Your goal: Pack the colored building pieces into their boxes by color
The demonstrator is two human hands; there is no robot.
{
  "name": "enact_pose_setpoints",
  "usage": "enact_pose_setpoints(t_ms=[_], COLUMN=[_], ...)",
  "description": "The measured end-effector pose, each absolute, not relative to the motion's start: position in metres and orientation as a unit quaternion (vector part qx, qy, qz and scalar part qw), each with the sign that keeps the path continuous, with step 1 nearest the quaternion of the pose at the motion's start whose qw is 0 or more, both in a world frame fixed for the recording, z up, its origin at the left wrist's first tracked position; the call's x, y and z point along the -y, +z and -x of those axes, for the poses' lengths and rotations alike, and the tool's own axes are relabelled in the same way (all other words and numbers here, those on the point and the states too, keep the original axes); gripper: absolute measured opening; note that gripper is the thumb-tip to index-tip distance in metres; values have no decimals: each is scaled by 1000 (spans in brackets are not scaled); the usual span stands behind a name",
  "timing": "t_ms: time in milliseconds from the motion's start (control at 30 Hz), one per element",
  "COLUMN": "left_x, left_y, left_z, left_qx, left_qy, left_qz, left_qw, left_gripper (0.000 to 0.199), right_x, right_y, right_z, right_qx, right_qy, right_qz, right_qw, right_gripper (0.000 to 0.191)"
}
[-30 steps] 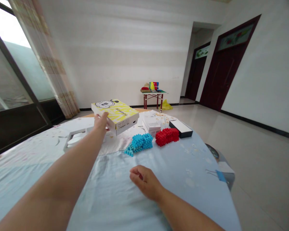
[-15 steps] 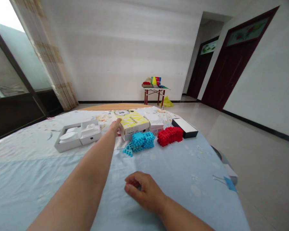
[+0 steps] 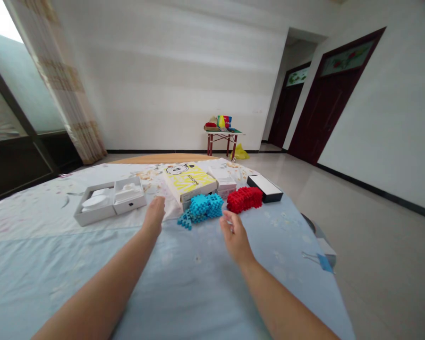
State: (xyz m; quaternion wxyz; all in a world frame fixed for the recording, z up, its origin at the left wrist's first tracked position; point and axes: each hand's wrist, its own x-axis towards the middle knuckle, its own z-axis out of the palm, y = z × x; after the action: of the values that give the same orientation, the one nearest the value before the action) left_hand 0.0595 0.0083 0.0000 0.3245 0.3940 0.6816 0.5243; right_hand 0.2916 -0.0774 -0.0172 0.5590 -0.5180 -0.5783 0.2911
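Note:
My left hand (image 3: 155, 215) is raised over the cloth between the white tray boxes and the yellow box, touching neither; its fingers are held together and what is inside, if anything, is hidden. My right hand (image 3: 234, 232) is just below the red block stack (image 3: 245, 199), fingers curled but apart, with nothing seen between them. Blue interlocking blocks (image 3: 205, 208) lie between my hands, in front of the yellow cartoon box (image 3: 189, 179). Behind the red stack is a white box (image 3: 222, 180), and a black-and-white box (image 3: 265, 187) lies to its right.
An open white box (image 3: 95, 215) with white items is at the left of the cloth-covered table (image 3: 184, 293). A blue clip (image 3: 325, 262) hangs on the right edge. A small table (image 3: 221, 132) stands by the far wall.
My left hand has let go of the yellow box and drawn back to the left. My right hand has moved forward, close to the red and blue blocks. The view has shifted slightly.

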Motion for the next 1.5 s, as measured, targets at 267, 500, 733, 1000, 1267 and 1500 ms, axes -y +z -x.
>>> enact_pose_setpoints(t_ms=[267,500,733,1000,1267,1500], left_x=[22,15,26,30,33,57], left_y=[-26,-39,-42,-16,5,2], left_z=[-91,-95,-95,-50,65,101], left_qx=[-652,-648,-634,-668,-831,-813], left_qy=[465,384,419,429,242,143], left_qz=[-551,-613,-611,-606,-483,-527], left_qw=[234,238,222,51,-135,-202], left_gripper=[54,89,81,46,52,34], right_x=[21,6,7,32,68,69], right_y=[-24,-29,-35,-44,-42,-45], right_z=[-280,-269,-270,-282,-274,-269], right_qx=[584,562,574,599,664,689], right_qy=[200,150,117,115,134,137], right_qz=[598,625,600,528,466,451], right_qw=[512,521,546,591,569,550], right_gripper=[55,61,56,48,37,31])
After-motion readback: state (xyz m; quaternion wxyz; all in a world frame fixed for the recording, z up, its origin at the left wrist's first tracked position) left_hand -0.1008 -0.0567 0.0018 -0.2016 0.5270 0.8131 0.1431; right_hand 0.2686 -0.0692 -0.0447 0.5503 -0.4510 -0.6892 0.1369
